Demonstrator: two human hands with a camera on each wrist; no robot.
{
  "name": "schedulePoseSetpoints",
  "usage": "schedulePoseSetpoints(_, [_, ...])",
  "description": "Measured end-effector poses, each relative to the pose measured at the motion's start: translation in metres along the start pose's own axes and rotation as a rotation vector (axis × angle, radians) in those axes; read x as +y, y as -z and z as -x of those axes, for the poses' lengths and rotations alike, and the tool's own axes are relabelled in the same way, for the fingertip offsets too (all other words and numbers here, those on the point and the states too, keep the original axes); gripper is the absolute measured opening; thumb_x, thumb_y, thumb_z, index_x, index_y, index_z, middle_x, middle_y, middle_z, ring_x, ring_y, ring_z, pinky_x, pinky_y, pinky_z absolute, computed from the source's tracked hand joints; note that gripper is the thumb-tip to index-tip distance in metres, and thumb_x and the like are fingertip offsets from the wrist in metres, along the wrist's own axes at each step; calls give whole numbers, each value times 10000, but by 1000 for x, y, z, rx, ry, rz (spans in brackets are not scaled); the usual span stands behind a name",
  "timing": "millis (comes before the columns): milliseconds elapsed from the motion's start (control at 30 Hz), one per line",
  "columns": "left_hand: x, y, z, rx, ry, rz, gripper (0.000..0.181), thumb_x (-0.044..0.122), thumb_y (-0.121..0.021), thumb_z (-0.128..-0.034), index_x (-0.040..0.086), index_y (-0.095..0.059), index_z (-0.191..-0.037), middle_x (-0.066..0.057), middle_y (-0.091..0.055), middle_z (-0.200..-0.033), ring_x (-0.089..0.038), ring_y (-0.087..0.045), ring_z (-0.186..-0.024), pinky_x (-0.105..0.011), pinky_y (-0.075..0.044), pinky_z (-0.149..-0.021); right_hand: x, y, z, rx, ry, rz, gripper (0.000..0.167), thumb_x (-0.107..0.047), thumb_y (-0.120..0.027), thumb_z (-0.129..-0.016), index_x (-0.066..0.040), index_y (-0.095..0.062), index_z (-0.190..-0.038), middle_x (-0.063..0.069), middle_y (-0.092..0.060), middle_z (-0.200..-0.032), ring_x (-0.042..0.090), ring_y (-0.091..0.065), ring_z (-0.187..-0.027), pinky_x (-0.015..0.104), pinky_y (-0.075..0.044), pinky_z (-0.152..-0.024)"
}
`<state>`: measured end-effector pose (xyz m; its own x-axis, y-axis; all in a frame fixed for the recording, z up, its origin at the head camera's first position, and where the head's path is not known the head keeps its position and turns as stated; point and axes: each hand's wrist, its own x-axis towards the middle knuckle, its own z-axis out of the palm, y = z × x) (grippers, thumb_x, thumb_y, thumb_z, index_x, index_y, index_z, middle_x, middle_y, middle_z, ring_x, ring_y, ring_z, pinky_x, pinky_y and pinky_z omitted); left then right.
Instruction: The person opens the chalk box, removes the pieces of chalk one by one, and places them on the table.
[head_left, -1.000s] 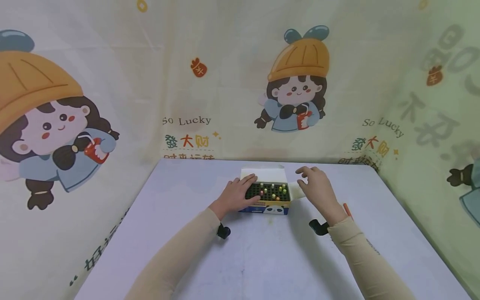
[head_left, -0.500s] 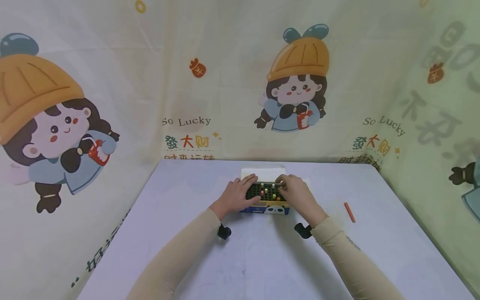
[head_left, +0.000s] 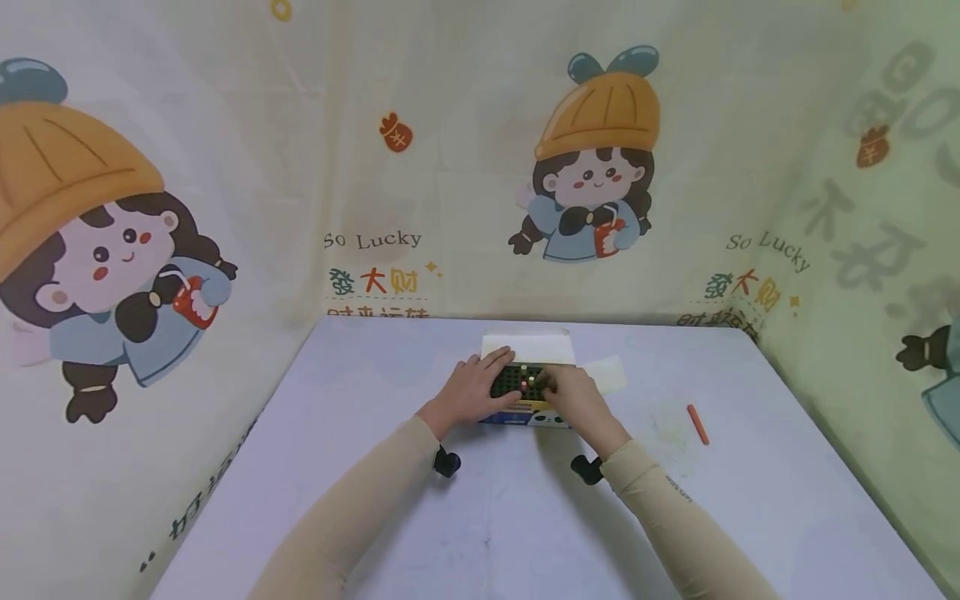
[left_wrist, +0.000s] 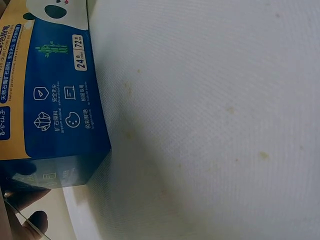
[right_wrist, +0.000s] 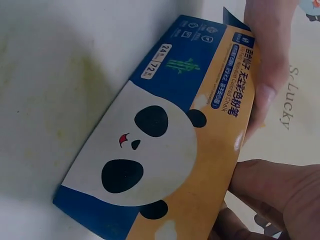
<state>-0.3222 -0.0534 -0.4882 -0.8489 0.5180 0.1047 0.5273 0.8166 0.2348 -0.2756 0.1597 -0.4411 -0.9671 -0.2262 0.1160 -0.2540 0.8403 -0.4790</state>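
Observation:
A blue and orange chalk box with a panda on its front stands on the table, its white lid folded back. Inside, a black holder carries a few upright chalk sticks. My left hand holds the box's left end, thumb along the front edge and fingers over the far side. Bent over the right part of the holder are the fingers of my right hand. Its fingertips are down among the chalk sticks; whether they pinch one is hidden. In the right wrist view its thumb is at the box's top edge.
An orange chalk stick lies on the white table to the right. A pale flap sticks out at the box's right end. Yellowish chalk smudges mark the tabletop. Behind hangs a printed cloth.
My right hand has moved left from beside the box to over its holder, then slightly nearer the middle, covering the right-hand chalk sticks. The left hand and the box have stayed in place.

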Motion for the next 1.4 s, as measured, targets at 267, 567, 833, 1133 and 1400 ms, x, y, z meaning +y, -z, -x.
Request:
schedulePoseSetpoints(267, [0, -1, 1, -2, 6, 2, 856, 736, -438, -981, 267, -240, -1668, 67, -228, -1725, -454, -406, -1458, -635, -377, -1113, -1, 0, 2, 3, -68, -28, 52, -33, -731, -921, -45, -726, -972, 85, -744, -897, 197, -646, -753, 392, -560, -693])
schedulePoseSetpoints(567, [1, 1, 1, 2, 11, 18, 851, 722, -460, -983, 258, -252, -1665, 64, -232, -1724, -447, -415, -1453, -628, -379, -1114, -4, -2, 2, 13, -65, 6, 50, -21, -723, -932, -47, -692, -901, 73, -719, -844, 175, -624, -706, 365, -547, -658])
schedulePoseSetpoints(833, [1, 0, -1, 7, 1, 10, 851, 728, -453, -981, 257, -260, -1663, 67, -238, -1722, -428, -447, -1426, -620, -399, -1089, -3, -4, 4, 21, -13, 76, 39, -30, -687, -969, 4, -667, -966, 106, -700, -858, 210, -670, -733, 363, -566, -651])
schedulePoseSetpoints(1133, [-1, 0, -1, 4, -2, 21, 847, 716, -457, -987, 253, -250, -1666, 62, -229, -1725, -442, -429, -1439, -642, -379, -1102, -1, -8, 4, 27, 14, 108, 60, -41, -674, -987, 7, -671, -1022, 143, -725, -899, 267, -715, -780, 382, -584, -673])
schedulePoseSetpoints(1400, [0, 3, 0, 8, -3, 16, 832, 700, -458, -993, 254, -254, -1665, 65, -237, -1722, -436, -437, -1431, -636, -385, -1095, -2, -9, 7, 73, 37, 103, 79, -54, -662, -1003, 7, -651, -1051, 151, -726, -892, 264, -715, -738, 368, -569, -620])
